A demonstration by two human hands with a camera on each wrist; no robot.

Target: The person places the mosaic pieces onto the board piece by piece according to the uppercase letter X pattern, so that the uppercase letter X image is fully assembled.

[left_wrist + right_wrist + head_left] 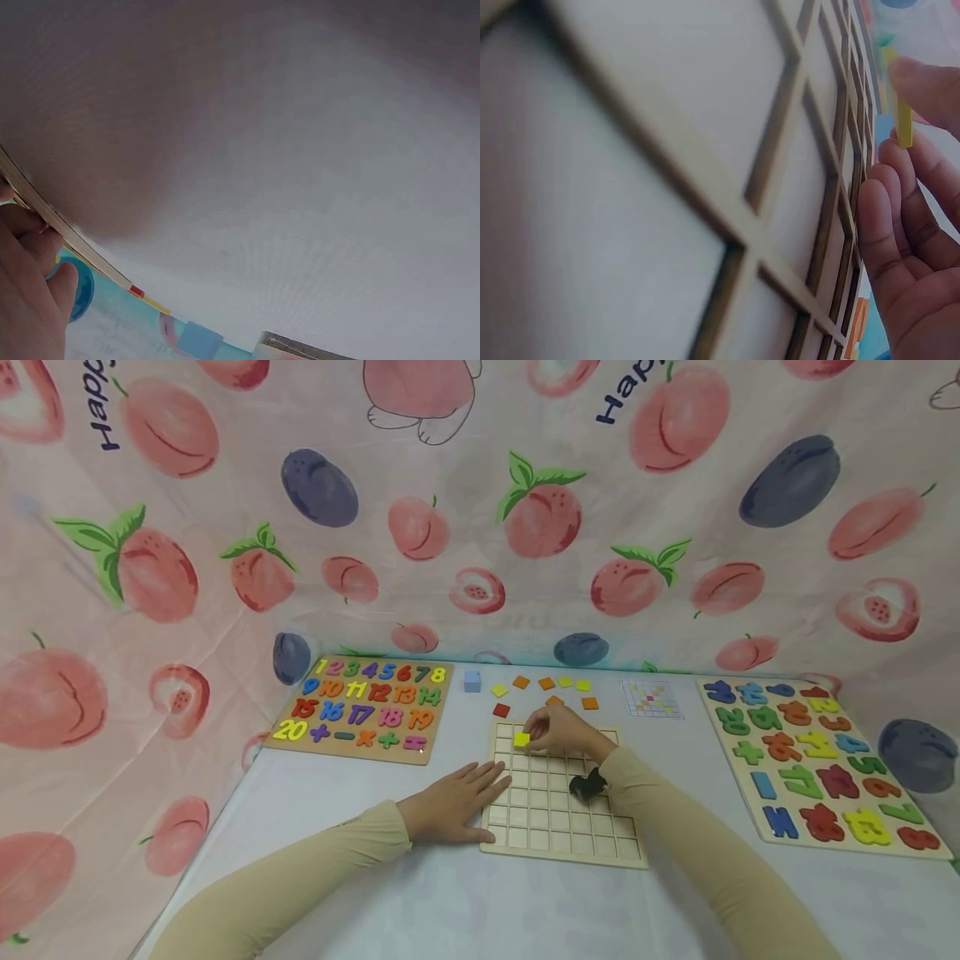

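A wooden grid board [558, 843] with raised square cells lies on the white table. My right hand [558, 729] pinches a yellow square tile [521, 740] over the cells near the board's far left corner. In the right wrist view the yellow tile [900, 97] is seen edge-on, between the thumb and fingers of the right hand [919, 247]. My left hand [457, 802] rests at the board's left edge, fingers spread, with the fingertips over the rim. Only part of the left hand [34, 292] shows in the left wrist view, beside the board's edge.
Loose tiles lie beyond the board, including an orange one [590, 703] and a red one [502, 710]. Near them are a blue block [472, 682] and a printed pattern card [651, 699]. A number puzzle board [360, 745] stands left, another puzzle board [757, 814] right.
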